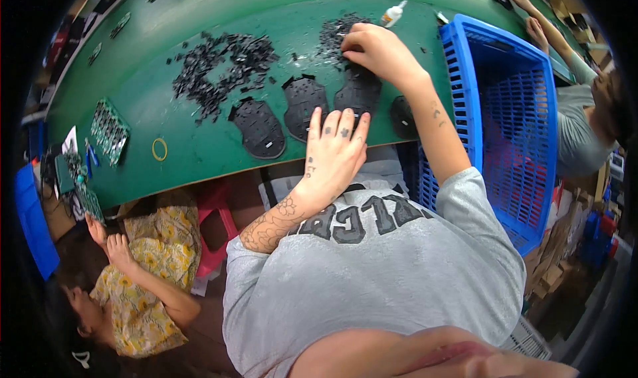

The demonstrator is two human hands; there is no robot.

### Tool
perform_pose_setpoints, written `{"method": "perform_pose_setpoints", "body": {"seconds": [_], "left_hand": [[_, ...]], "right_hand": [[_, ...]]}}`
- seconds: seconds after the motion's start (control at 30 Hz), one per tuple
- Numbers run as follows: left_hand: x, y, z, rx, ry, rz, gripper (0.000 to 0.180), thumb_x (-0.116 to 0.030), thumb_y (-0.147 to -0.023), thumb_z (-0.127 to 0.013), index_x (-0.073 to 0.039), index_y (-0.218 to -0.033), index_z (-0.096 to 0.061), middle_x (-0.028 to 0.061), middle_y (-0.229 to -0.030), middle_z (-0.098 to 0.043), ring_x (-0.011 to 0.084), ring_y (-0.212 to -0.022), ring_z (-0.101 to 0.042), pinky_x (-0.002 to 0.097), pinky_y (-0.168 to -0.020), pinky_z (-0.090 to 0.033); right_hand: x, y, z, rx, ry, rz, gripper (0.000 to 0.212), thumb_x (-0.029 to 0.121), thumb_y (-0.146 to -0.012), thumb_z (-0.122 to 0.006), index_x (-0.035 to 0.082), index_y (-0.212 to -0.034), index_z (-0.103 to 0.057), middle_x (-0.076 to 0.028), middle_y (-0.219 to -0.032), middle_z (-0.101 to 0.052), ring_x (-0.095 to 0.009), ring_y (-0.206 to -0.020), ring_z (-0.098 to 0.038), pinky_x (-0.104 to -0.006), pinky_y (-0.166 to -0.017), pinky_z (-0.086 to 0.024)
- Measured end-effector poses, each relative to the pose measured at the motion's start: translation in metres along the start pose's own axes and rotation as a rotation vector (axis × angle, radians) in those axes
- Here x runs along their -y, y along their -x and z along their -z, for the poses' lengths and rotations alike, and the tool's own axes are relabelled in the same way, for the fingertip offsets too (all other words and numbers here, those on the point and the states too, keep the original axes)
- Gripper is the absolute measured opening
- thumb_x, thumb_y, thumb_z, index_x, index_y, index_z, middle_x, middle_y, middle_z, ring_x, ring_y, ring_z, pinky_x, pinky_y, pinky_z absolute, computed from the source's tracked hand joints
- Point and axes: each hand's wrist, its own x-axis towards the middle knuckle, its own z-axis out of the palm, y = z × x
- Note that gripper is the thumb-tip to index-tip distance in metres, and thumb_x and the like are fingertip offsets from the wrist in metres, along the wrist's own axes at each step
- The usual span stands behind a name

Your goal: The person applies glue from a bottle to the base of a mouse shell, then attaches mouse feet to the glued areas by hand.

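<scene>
Several black rounded, sole-shaped pads lie in a row along the near edge of the green table: a left pad [258, 130], a second pad [304, 97], a third pad [359, 92] and a partly covered right pad [403, 117]. Small patches sit on their surfaces. My left hand [337, 150] rests with fingers outstretched on the near ends of the second and third pads. Above the third pad's far end, my right hand [380, 51] has thumb and fingers pinched together; whatever is between them is hidden. Just beyond lies a heap of tiny black pieces [335, 35].
A larger heap of black chips [219, 69] spreads to the left. Beyond my right hand stands a white bottle [393, 14]. A blue crate [465, 79] borders my right arm. Circuit boards [109, 130] and a yellow ring [159, 149] lie left. Co-workers sit at both sides.
</scene>
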Motion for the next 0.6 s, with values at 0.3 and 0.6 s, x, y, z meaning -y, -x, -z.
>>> {"method": "perform_pose_setpoints", "body": {"seconds": [0.3,0.6], "left_hand": [[-0.003,-0.001,-0.002,-0.018,0.012,-0.014,0.053,-0.024,-0.079,-0.068,-0.010,-0.129,-0.056,0.0150,-0.122,-0.052,0.0309,-0.116,-0.047,0.0538,-0.108,-0.031],[-0.007,-0.005,-0.006,-0.103,0.117,-0.104,0.048,-0.021,-0.077,-0.068,-0.006,-0.123,-0.060,0.0136,-0.129,-0.053,0.0306,-0.123,-0.046,0.0508,-0.109,-0.031]], "right_hand": [[-0.001,0.000,0.006,0.008,-0.047,0.020,0.010,0.006,-0.079,-0.068,0.001,-0.086,-0.064,-0.011,-0.086,-0.061,-0.028,-0.083,-0.063,-0.0358,-0.076,-0.051],[0.019,0.098,0.031,-0.409,-0.582,-0.455,0.015,0.002,-0.085,-0.068,-0.001,-0.099,-0.071,-0.006,-0.089,-0.070,-0.011,-0.080,-0.065,-0.0224,-0.067,-0.048]]}}
